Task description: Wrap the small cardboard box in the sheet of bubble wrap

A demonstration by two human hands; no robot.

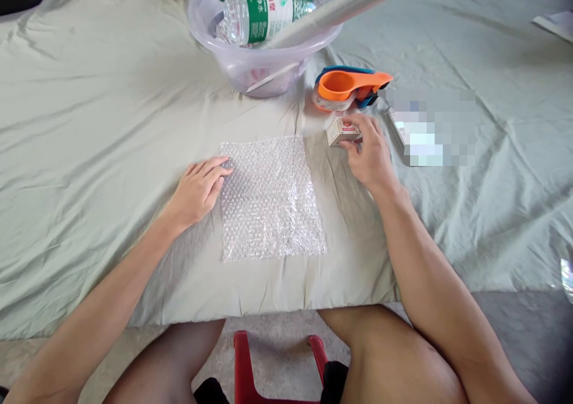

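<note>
I log: bubble wrap sheet (271, 198); left hand (199, 189) spread on its left edge, seemingly pinning it flat; right hand (369, 153) pinching small box (341, 132) beside its upper-right corner.

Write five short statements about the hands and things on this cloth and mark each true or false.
1. The left hand touches the left edge of the bubble wrap. True.
2. The right hand holds the orange tape dispenser. False: its fingers grip a small box; the dispenser lies beyond it, untouched.
3. A water bottle lies in the clear basin. True.
4. The small box sits on the bubble wrap. False: it is to the right of the sheet, over the cloth.
5. The bubble wrap is rolled up. False: it lies flat.
</note>
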